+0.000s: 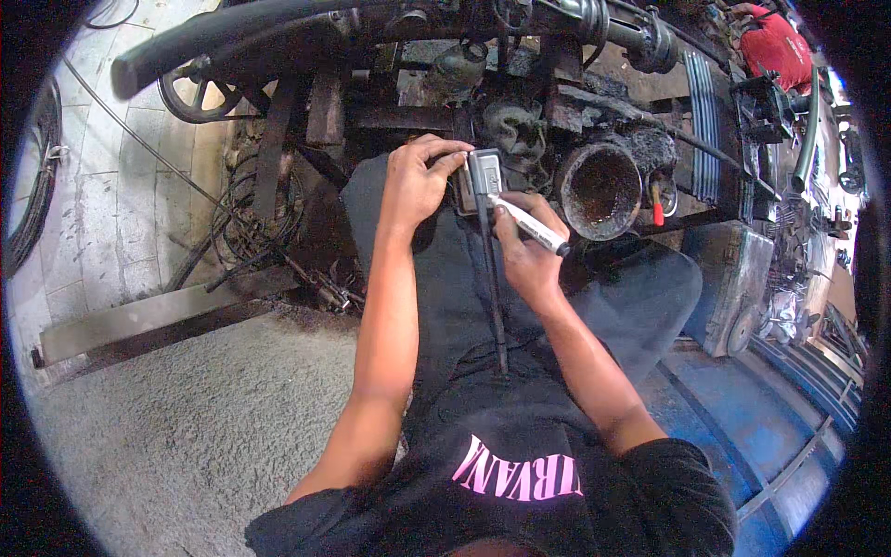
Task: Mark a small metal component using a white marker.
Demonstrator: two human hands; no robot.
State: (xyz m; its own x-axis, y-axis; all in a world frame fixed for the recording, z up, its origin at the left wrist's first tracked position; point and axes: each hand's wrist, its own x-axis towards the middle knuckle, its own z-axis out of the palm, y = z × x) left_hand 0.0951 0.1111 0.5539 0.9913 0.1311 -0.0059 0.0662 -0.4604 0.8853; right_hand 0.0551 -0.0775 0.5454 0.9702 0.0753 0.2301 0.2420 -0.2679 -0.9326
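Left hand (416, 186): fingers bunched at long dark metal bar (489, 269), grip unclear | Bar: across grey rectangular block (494, 173), end by its top edge | Right hand (531, 251): closed around white cylindrical marker (529, 226), tip beside bar

Pink capitals (555, 475) curve across the black T-shirt (506, 418). Ahead of that T-shirt, the white marker (531, 226) bears small dark print. Far ahead-right of it, a red shirt (776, 51) shows blurred lettering.
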